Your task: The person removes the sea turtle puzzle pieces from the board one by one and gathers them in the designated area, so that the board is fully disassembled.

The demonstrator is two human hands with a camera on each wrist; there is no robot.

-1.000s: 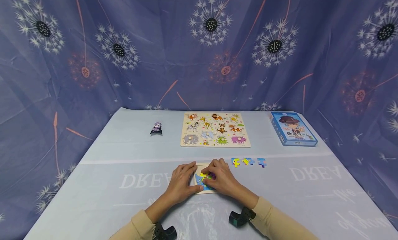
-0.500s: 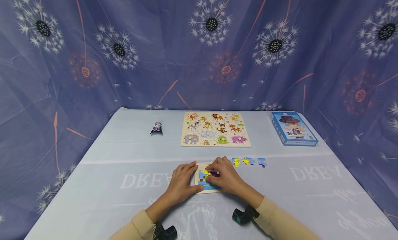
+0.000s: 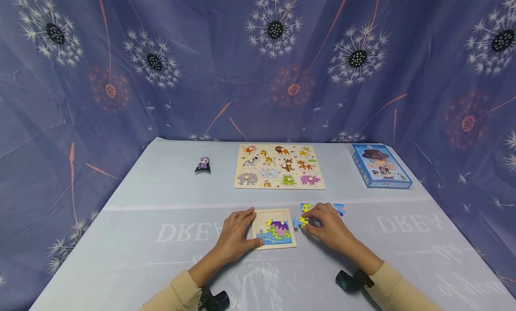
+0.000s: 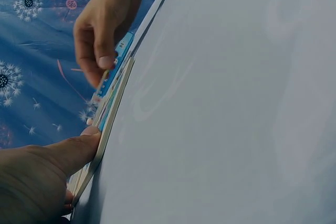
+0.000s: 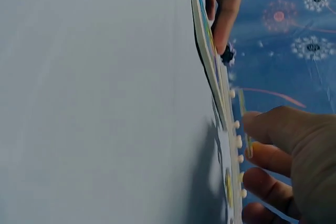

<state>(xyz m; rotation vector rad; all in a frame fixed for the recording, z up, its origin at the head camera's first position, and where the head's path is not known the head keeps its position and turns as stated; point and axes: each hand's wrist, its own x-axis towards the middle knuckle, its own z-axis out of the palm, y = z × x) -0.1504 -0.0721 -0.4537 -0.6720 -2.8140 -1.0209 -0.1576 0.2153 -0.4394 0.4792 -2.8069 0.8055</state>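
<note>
My left hand (image 3: 238, 235) holds the left side of a small wooden jigsaw tray (image 3: 293, 244), its thumb on the near-left corner and fingers by the far-left one. Purple, green and blue pieces (image 3: 278, 232) lie joined inside; the tray's upper-left part shows bare wood. Just right of the tray, my right hand (image 3: 328, 226) pinches a blue-and-yellow jigsaw piece (image 3: 298, 222) between thumb and fingers. In the right wrist view this piece (image 5: 242, 103) is seen edge-on, above the table. Behind the right hand lie a yellow-and-blue piece (image 3: 305, 206) and a blue-and-pink piece (image 3: 340, 208).
A wooden animal peg puzzle (image 3: 280, 166) lies farther back on the table. A blue box (image 3: 380, 166) with a cartoon figure stands at the back right, and a small purple-and-black figure (image 3: 203, 165) at the back left. A dandelion-patterned curtain (image 3: 225, 78) hangs behind.
My right hand has moved right, off the tray, carrying the blue-and-yellow jigsaw piece out of its upper-left part. It now covers the middle loose piece's spot. The left hand stays put.
</note>
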